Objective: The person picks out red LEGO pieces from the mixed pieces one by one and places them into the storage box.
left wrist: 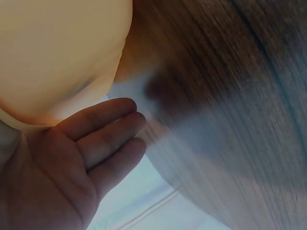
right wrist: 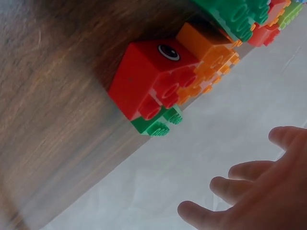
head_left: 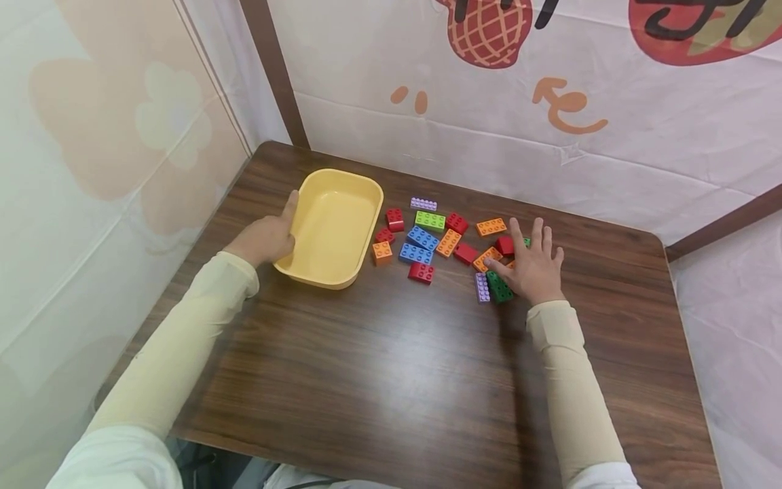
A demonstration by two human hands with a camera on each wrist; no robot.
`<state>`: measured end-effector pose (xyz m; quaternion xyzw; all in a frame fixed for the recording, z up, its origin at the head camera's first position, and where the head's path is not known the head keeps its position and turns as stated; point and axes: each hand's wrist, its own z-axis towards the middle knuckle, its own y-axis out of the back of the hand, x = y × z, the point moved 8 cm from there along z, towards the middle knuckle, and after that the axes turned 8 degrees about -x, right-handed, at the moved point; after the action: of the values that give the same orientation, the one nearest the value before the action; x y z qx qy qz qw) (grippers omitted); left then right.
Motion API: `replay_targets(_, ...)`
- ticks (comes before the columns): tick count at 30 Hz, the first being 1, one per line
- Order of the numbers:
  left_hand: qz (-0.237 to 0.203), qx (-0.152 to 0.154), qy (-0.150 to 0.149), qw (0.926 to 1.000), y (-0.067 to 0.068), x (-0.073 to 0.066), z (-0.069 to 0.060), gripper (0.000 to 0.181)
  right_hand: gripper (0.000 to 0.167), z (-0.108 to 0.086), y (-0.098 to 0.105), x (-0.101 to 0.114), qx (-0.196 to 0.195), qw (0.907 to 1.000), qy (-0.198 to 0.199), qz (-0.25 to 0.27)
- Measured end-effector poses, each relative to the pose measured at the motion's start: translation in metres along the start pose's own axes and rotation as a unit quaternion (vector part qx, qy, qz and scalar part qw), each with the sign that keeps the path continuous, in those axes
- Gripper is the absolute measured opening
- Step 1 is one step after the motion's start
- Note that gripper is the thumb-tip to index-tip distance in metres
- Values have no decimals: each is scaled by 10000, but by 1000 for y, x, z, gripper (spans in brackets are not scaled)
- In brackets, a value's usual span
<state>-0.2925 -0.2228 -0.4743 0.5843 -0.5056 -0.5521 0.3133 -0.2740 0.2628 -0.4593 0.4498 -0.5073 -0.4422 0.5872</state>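
Note:
My left hand (head_left: 264,238) holds the left side of a yellow plastic basin (head_left: 334,231), its thumb over the rim. In the left wrist view, several fingers (left wrist: 112,139) lie along the basin's outer wall. My right hand (head_left: 534,270) is spread wide above the right end of a group of toy building bricks, hiding some. Under or beside it are a dark green brick (head_left: 499,288), an orange brick (head_left: 487,259) and a lilac brick (head_left: 482,287). The right wrist view shows a red brick with a printed eye (right wrist: 153,72), apart from the fingers.
More bricks lie between basin and right hand, among them blue (head_left: 417,253), lime green (head_left: 430,221) and red (head_left: 421,273) ones. They rest on a dark wooden table (head_left: 391,367). A printed fabric wall (head_left: 476,136) stands along its back edge, another at the left.

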Motion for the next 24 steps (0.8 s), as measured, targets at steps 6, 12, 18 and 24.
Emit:
replay_targets(6,38,28,-28,10000,0,0,1,89,101,0,-1,-2,96,9998,-75,152)
replay_targets(12,55,65,-38,10000,-2,-2,2,89,97,-1,-1,-5,137,9997,-111,187)
replay_targets(18,21,101,-33,9999,-3,-4,2,89,96,0,-2,-7,143,9995,-130,232)
replay_targets(24,-166,132,-116,9997,-4,-2,3,89,95,0,-3,-8,187,9992,-148,327)
